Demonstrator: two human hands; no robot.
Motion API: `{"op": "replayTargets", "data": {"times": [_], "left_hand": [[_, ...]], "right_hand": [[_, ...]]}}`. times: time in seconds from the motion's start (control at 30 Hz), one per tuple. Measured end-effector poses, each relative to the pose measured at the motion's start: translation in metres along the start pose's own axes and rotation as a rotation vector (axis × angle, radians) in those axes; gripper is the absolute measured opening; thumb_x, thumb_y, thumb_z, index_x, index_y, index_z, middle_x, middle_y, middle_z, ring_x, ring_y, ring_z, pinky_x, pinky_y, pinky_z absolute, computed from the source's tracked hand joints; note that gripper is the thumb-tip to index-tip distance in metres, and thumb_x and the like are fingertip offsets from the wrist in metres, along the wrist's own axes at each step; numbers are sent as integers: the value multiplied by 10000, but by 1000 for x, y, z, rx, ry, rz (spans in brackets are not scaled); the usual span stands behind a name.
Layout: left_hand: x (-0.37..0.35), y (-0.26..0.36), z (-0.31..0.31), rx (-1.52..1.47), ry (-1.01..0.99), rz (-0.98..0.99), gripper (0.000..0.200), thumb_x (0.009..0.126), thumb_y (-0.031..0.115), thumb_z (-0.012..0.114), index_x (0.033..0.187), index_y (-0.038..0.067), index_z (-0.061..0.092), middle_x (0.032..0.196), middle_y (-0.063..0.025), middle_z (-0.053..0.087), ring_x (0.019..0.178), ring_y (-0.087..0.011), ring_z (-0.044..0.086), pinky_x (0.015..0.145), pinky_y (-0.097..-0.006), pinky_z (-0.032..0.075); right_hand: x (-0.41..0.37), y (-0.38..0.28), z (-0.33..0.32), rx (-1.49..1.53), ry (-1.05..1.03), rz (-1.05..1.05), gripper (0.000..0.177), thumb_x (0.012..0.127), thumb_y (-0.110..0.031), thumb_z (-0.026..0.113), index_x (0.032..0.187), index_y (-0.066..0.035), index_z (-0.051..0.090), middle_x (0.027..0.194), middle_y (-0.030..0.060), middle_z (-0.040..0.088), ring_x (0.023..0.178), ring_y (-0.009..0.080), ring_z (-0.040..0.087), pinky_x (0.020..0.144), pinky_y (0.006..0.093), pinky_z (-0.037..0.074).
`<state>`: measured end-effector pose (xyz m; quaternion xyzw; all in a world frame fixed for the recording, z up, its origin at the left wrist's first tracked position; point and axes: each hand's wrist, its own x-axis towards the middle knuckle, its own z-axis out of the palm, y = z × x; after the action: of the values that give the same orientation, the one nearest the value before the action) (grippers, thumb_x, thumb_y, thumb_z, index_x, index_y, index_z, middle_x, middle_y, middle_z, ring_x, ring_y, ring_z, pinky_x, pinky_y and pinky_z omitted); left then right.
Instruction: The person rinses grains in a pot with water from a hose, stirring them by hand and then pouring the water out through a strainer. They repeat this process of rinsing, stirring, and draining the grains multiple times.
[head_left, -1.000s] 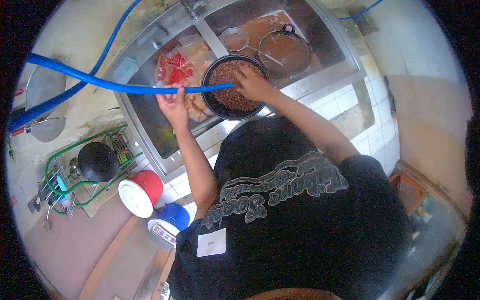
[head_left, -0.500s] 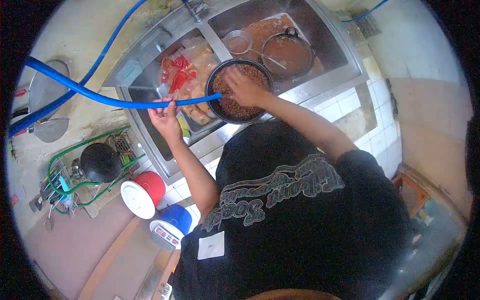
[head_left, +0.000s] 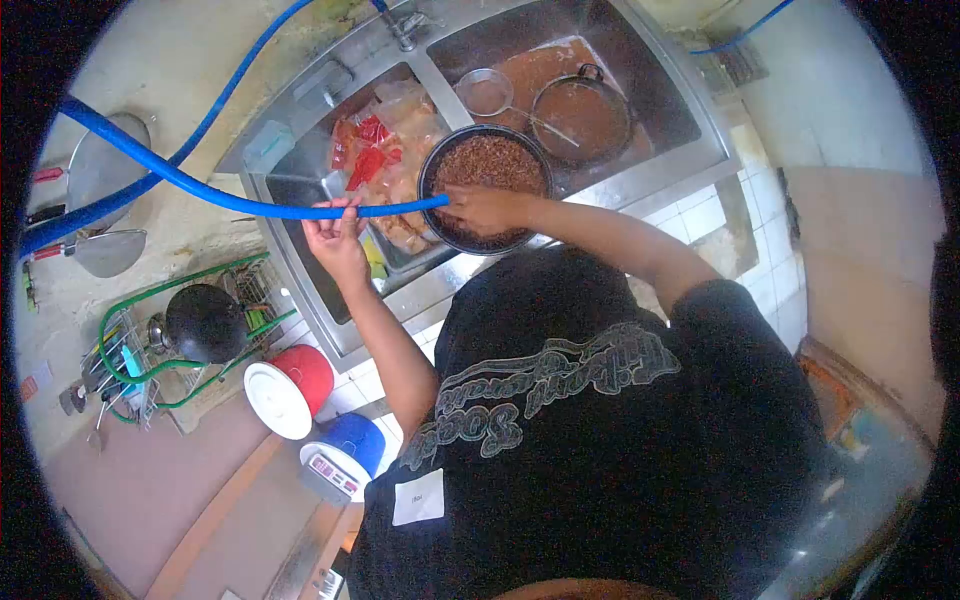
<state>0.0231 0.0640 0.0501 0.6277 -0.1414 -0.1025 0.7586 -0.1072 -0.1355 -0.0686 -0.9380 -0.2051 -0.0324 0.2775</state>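
Observation:
My left hand [head_left: 338, 248] is closed around a blue hose [head_left: 270, 210], pinching it between thumb and fingers a short way behind its end. The hose's open end reaches over the left rim of a round black pot [head_left: 548, 190]. Reddish-brown grains [head_left: 490, 162] fill the pot, which sits at the sink's front edge by the divider. In the pot, my right hand [head_left: 488, 212] lies on the grains beside the hose end, fingers stretched to the left and partly hidden; it grips nothing that I can see.
Bags of food [head_left: 405, 130] lie in the left sink basin. The right basin holds brownish water, a small strainer [head_left: 486, 92] and another pot [head_left: 582, 118]. A dish rack with a dark wok [head_left: 205, 323], a red bucket [head_left: 305, 378] and a blue bucket [head_left: 355, 438] stand at the left.
My right hand has moved from the middle of the grains toward the pot's near side, by the hose end. The left hand keeps its hold on the hose. The view has shifted slightly.

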Motion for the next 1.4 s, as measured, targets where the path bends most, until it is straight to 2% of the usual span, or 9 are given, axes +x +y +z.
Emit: {"op": "replayTargets", "data": {"times": [0.13, 0.2, 0.23, 0.5, 0.63, 0.8, 0.9, 1.23, 1.4], "left_hand": [[-1, 0, -3, 58, 39, -17, 337, 814, -64, 618, 1051, 72, 422, 996, -104, 588, 923, -239, 644, 662, -292, 575], [-2, 2, -2, 87, 42, -42, 327, 816, -74, 606, 1043, 71, 420, 994, -104, 589, 930, -240, 643, 670, -295, 574], [-3, 3, 0, 88, 43, -44, 327, 816, -74, 606, 1043, 71, 420, 994, -104, 589, 930, -240, 643, 670, -295, 574], [11, -4, 0, 0, -37, 9, 361, 773, -117, 634, 991, 63, 410, 972, -107, 572, 924, -259, 641, 724, -363, 584], [27, -15, 14, -10, -53, 96, 367, 761, -132, 640, 975, 57, 408, 962, -107, 566, 929, -268, 638, 742, -362, 580], [38, -23, 38, -27, -74, 154, 366, 761, -133, 640, 972, 53, 405, 949, -119, 574, 926, -276, 632, 806, -389, 549], [33, -23, 51, -63, -98, 122, 359, 767, -135, 630, 969, 54, 402, 949, -120, 571, 927, -273, 632, 858, -400, 532], [15, -12, 56, -142, -238, -24, 356, 779, -133, 613, 988, 66, 404, 937, -150, 603, 932, -287, 634, 821, -409, 547], [14, -10, 37, -62, -195, -55, 363, 777, -128, 616, 1003, 65, 408, 957, -143, 597, 928, -294, 637, 741, -387, 580]], "right_hand": [[0, 14, -17, 16, -230, -33, 471, 778, -213, 597, 1180, 16, 509, 1242, 222, 488, 1185, 364, 465, 996, 417, 393], [-4, 15, -11, -49, 303, 284, 567, 803, -221, 601, 1291, 10, 427, 1342, 246, 389, 1263, 392, 370, 1064, 457, 295], [-7, 14, -7, -46, 303, 284, 567, 803, -221, 601, 1291, 10, 427, 1342, 246, 389, 1263, 392, 370, 1064, 457, 295], [-35, 13, -3, -71, -409, -109, 616, 891, -328, 492, 1366, 25, 320, 1477, 213, 206, 1375, 367, 179, 1109, 501, 183], [-47, 1, -9, -105, -249, 90, 583, 929, -317, 437, 1373, 37, 305, 1461, 236, 224, 1377, 354, 182, 1126, 450, 166], [-46, -9, -23, 257, -514, 243, 639, 932, -392, 401, 1357, 76, 304, 1465, 248, 204, 1369, 365, 198, 1122, 440, 176], [-55, -28, -48, -204, -292, 438, 657, 924, -392, 425, 1340, 104, 314, 1458, 265, 208, 1358, 376, 220, 1115, 444, 191], [-57, -42, -30, -122, -306, 428, 579, 891, -246, 465, 1298, 147, 341, 1415, 313, 258, 1335, 420, 248, 1096, 474, 228], [-53, -38, -28, -406, -86, 767, 500, 881, -134, 360, 1286, 159, 357, 1363, 327, 342, 1253, 482, 360, 1002, 604, 306]]}}
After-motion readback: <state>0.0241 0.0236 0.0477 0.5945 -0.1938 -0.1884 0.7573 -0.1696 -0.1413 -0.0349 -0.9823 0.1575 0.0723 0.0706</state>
